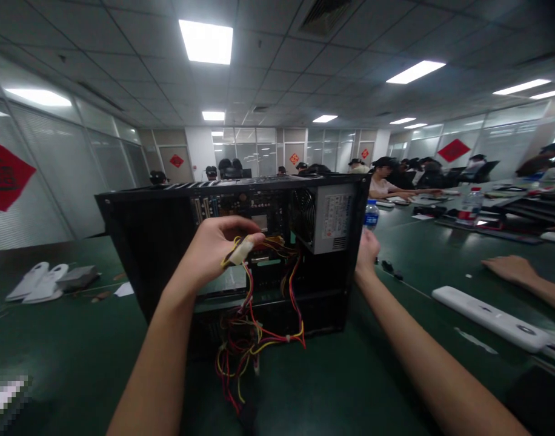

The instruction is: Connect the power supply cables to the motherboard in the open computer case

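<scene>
An open black computer case (159,242) stands upright on the green table (77,357), its inside facing me. My left hand (214,245) is closed in a pinch on a white connector (241,250) at the end of a red, yellow and black wire bundle (252,339) that hangs out of the case. My right hand (366,248) rests against the case's right edge beside the grey power supply (334,221); its fingers are hidden behind the case.
A water bottle (371,215) stands just behind the case. Another person's hand (507,268) lies on the table at right, near a long white device (491,318). White objects (36,281) lie at left. Several people sit at the far tables.
</scene>
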`<state>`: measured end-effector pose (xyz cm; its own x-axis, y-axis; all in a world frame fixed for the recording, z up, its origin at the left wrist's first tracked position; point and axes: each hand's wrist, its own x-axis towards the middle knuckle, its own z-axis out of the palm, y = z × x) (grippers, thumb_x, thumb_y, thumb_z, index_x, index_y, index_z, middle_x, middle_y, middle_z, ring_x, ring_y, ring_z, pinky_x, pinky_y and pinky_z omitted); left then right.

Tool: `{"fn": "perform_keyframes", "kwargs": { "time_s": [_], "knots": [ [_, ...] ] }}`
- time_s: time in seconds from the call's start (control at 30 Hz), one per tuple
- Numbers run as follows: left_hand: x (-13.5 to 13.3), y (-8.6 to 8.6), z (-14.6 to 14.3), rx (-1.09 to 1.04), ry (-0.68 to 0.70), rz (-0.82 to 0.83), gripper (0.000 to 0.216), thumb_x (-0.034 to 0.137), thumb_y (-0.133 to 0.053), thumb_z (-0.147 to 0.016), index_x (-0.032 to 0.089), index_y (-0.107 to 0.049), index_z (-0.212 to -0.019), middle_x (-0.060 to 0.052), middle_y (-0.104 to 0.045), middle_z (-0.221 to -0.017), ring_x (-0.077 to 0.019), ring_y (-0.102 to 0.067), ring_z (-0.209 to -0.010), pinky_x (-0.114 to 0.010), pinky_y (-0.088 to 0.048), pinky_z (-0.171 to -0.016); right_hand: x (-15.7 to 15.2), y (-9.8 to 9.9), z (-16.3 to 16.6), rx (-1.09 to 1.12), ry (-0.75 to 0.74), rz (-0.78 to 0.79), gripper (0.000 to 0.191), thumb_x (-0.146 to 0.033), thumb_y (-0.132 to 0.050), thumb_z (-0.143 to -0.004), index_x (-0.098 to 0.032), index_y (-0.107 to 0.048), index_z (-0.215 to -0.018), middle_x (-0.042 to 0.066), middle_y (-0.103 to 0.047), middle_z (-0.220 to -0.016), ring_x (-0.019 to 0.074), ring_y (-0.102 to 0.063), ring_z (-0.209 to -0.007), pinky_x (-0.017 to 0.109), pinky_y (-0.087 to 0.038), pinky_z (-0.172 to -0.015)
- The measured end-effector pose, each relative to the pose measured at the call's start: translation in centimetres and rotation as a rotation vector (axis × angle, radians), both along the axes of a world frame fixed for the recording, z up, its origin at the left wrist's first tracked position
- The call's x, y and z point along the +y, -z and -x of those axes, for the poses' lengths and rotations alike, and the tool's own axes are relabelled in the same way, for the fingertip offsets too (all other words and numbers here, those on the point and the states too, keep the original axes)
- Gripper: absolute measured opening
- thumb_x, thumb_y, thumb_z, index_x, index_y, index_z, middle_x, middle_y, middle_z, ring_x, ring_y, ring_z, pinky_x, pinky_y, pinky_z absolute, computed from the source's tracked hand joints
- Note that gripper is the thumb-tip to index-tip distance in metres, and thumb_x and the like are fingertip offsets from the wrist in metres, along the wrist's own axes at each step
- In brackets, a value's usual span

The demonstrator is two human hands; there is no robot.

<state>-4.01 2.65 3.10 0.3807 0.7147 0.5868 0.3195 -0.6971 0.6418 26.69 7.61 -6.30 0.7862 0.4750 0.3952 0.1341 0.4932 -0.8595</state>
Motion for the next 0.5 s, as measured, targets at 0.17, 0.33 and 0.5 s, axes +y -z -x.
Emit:
{"fn": "perform_keyframes", "kwargs": {
  "time_s": [0.17, 0.33, 0.5],
  "knots": [
    [-1.5, -0.4, -1.1, -0.105, 0.107, 0.088, 0.036, 0.045, -0.072, -0.080, 0.013, -0.069, -0.096, -0.005, -0.072, -0.078, -0.0154, -0.069, -0.060, -0.021, -0.053, -0.050, -7.8, -7.2, 3.4, -0.309, -0.032, -0.568, 0.026, -0.037, -0.044, -0.095, -0.024, -0.045, -0.073, 0.000, -0.044, -0.067, 0.0142, -0.046, -0.060, 0.029, -0.040, -0.059],
    [-1.3, 0.1, -1.8, -0.212, 0.108, 0.028, 0.032, 0.042, -0.073, -0.082, 0.015, -0.069, -0.098, -0.006, -0.075, -0.086, -0.0198, -0.074, -0.076, -0.025, -0.059, -0.064, -14.8, -11.0, 9.8, -1.316, -0.568, -0.049, 0.036, -0.049, -0.049, -0.097, -0.020, -0.063, -0.082, 0.005, -0.060, -0.074, 0.0178, -0.058, -0.071, 0.030, -0.041, -0.065],
    [0.9, 1.4, -1.9, -0.148, -0.013, -0.115, 0.024, 0.033, -0.066, -0.085, 0.013, -0.071, -0.097, -0.008, -0.076, -0.091, -0.0225, -0.073, -0.085, -0.029, -0.059, -0.075, -13.0, -9.2, 11.6, -1.685, -0.915, 0.512, 0.038, -0.049, -0.067, -0.084, -0.015, -0.067, -0.100, 0.007, -0.068, -0.082, 0.0172, -0.061, -0.066, 0.026, -0.037, -0.053]
  ]
}}
